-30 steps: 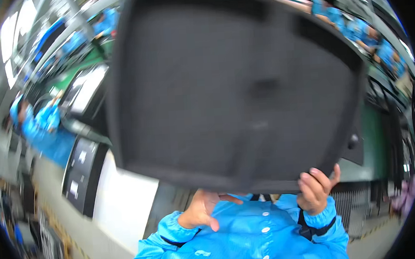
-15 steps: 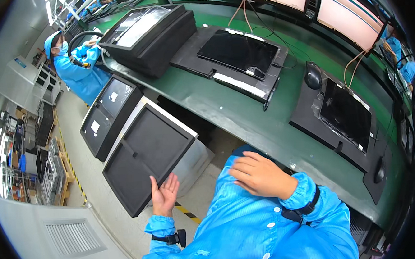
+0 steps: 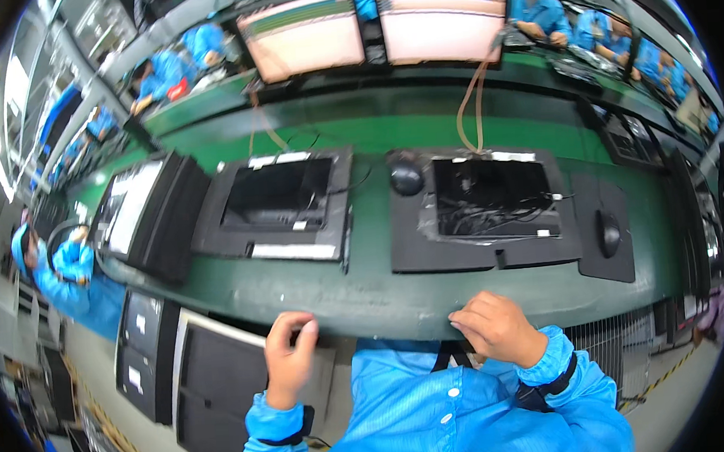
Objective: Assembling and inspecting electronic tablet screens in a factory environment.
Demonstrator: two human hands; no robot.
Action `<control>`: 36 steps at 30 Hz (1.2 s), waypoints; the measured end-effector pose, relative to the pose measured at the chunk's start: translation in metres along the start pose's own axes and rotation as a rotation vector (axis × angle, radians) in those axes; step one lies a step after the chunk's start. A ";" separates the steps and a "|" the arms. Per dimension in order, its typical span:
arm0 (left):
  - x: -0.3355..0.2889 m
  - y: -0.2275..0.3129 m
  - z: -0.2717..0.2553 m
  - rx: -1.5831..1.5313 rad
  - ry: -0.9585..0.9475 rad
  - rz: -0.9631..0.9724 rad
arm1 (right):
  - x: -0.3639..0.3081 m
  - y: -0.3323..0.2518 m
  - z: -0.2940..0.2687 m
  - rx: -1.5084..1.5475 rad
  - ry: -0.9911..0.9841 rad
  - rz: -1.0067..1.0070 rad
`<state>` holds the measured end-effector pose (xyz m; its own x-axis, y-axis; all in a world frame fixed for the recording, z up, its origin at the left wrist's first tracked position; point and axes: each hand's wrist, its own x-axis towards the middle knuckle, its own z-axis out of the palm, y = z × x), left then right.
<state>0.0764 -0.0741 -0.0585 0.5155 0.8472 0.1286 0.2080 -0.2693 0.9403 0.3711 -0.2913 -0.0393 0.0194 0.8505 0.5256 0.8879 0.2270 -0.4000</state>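
We find the left hand [image 3: 290, 363] and right hand [image 3: 497, 327] loosely curled, visibly empty, by the bench [image 3: 366, 300] front edge, and judge the screen [image 3: 488, 183] best handled by its edges.

Blue long-sleeved coat [image 3: 407, 418], lower centre of frame, with white round buttons [image 3: 453, 393] down the front. Gathered cuffs [image 3: 547, 357]; dark strap [image 3: 567, 375] around each sleeve. Left hand [image 3: 290, 361] and right hand [image 3: 499, 329] are bare.
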 end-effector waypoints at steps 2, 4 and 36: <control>0.041 0.018 0.033 0.673 0.057 0.560 | -0.003 0.005 -0.013 -0.066 0.081 0.046; 0.068 0.021 0.048 0.849 -0.013 0.577 | 0.000 0.012 -0.026 -0.123 0.132 0.079; 0.202 -0.024 -0.054 0.802 0.395 0.971 | 0.300 0.016 0.038 0.018 -0.131 0.200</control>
<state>0.1308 0.1282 -0.0378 0.4863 0.1958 0.8516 0.3956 -0.9183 -0.0148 0.3736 -0.0146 0.0832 0.1329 0.9334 0.3333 0.8640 0.0557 -0.5004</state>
